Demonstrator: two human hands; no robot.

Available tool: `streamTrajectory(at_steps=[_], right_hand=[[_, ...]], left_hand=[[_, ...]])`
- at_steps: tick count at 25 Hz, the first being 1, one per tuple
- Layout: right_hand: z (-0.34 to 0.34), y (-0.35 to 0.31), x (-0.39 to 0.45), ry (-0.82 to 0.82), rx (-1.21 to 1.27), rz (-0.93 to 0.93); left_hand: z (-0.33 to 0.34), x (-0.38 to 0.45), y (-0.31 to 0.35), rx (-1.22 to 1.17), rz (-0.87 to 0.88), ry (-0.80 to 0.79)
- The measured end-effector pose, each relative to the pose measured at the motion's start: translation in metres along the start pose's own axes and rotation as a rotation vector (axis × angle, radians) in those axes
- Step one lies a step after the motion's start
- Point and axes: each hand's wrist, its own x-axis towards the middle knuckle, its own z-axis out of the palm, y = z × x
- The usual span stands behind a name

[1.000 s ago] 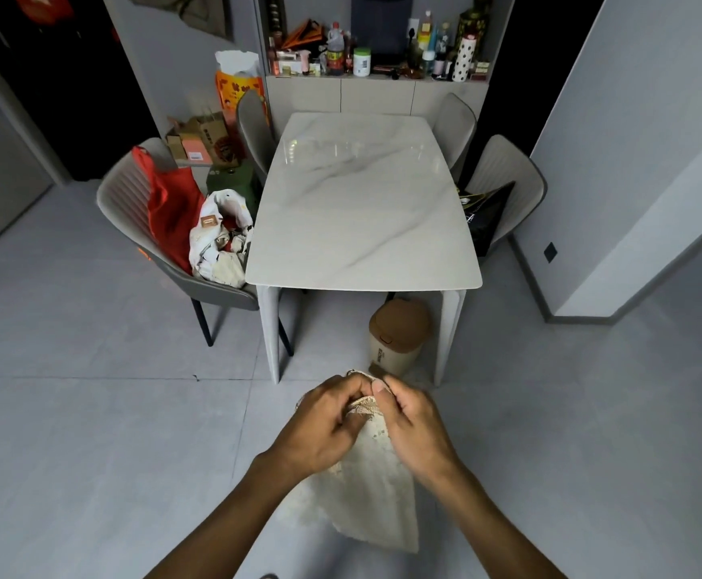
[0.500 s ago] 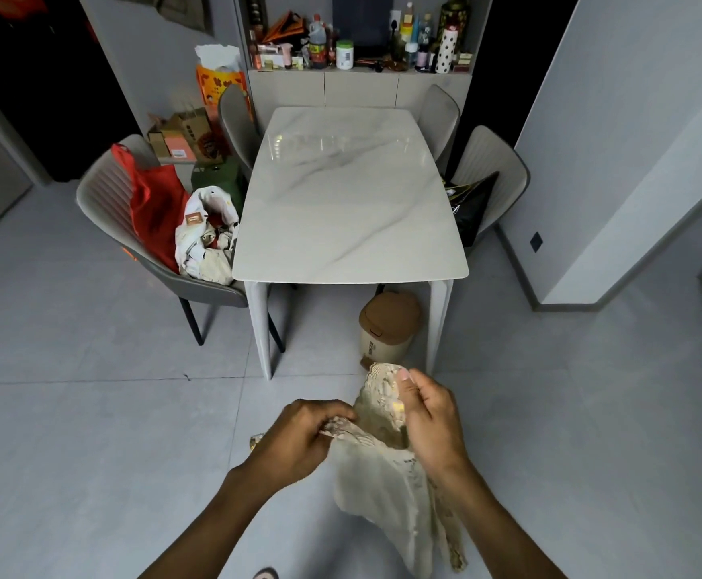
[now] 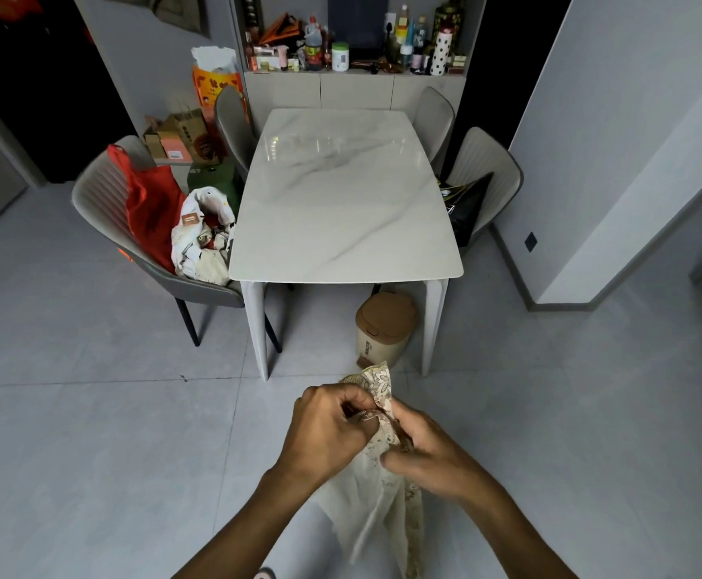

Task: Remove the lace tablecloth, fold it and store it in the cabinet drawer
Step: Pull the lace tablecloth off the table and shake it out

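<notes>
Left hand: my left hand (image 3: 327, 428) curls its fingers round the upper edge of the lace tablecloth (image 3: 376, 491), pinching it.
Right hand: my right hand (image 3: 426, 453) grips the same bunched edge just beside the left, the two hands close together.
Tablecloth: it is off the table, held in front of me above the floor; a patterned corner sticks up between my hands and the rest hangs down below them.
Table: the white marble-look table (image 3: 347, 194) stands ahead of me, its top glossy with grey veins.
Floor: pale grey tiles (image 3: 90, 432) with thin joints.
Under the table: a small beige bin with a brown lid (image 3: 384, 328) near the front right leg.
Chairs: a grey chair (image 3: 103, 211) on the left carries a red bag (image 3: 148, 206) and a white bundle (image 3: 203, 236); three more chairs are drawn up to the table, the near right one holding a black bag (image 3: 466, 202).
Back wall: a pale cabinet (image 3: 355, 89) behind the table, its top crowded with bottles and jars.
Right side: a light wall (image 3: 616, 119).
</notes>
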Motion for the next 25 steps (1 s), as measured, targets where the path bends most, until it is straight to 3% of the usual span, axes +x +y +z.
streamTrajectory(at_steps=[3,6,8,12,15,19,25], right_hand=[[0.011,0.006,0.003,0.207,-0.077,-0.073],[0.018,0.010,0.007,0.272,-0.072,-0.079],[0.013,0.013,0.009,0.286,-0.032,-0.043],[0.007,0.006,0.012,0.247,0.098,-0.024],[0.006,0.001,0.016,0.267,0.162,0.005],[-0.001,-0.006,0.022,0.219,0.153,0.093],[-0.012,-0.015,0.017,0.091,0.084,-0.027]], left_hand=[[-0.007,0.007,-0.004,-0.054,0.042,-0.122],[-0.025,0.005,-0.020,0.012,0.117,-0.268],[-0.037,-0.002,-0.035,0.060,0.099,-0.217],[-0.054,-0.004,-0.052,-0.298,-0.057,-0.082],[-0.062,0.010,-0.043,-0.466,0.035,-0.211],[-0.060,0.032,-0.025,-0.450,0.078,-0.617],[-0.053,0.047,-0.012,-0.359,0.030,-0.571]])
